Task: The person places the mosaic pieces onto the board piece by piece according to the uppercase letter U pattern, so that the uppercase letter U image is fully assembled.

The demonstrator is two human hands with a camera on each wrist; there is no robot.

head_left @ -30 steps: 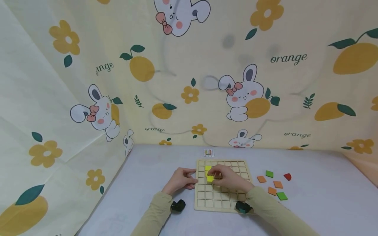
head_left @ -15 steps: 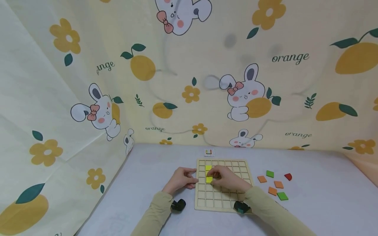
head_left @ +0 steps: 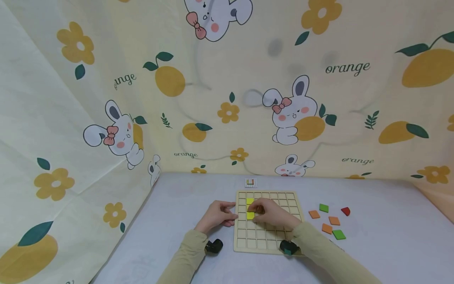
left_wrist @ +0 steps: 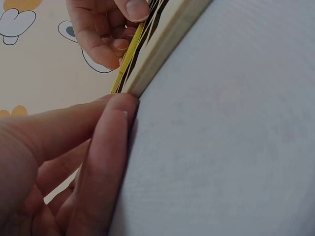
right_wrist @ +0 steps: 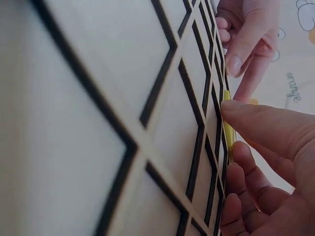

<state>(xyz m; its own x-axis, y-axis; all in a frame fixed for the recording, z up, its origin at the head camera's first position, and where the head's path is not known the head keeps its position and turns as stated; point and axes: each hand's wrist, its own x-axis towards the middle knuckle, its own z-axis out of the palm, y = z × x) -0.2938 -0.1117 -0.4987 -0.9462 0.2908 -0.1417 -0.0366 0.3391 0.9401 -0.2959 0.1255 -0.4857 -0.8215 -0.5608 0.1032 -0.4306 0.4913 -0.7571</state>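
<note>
My left hand (head_left: 217, 215) touches the left edge of a wooden grid board (head_left: 257, 239), thumb and forefinger against its rim. Over the board's upper left part, my right hand (head_left: 273, 213) has its thumb and fingers about a yellow square tile (head_left: 250, 215), which lies in a cell of the second column. In the right wrist view the thumb (right_wrist: 236, 108) rests on yellow at the board's far side. Another yellow tile (head_left: 250, 201) sits higher in the same column; the fingers partly cover what lies between.
Right of the board lie loose tiles: green (head_left: 324, 208), orange (head_left: 334, 221) and a red quarter-round piece (head_left: 345, 211). Behind it is a small pattern card (head_left: 251, 182). A printed cloth (head_left: 213, 134) hangs at the back of the white table (head_left: 170, 205).
The right hand has lowered the yellow tile from a tilted pose to lying flat in its cell. The left hand stays at the board's edge.
</note>
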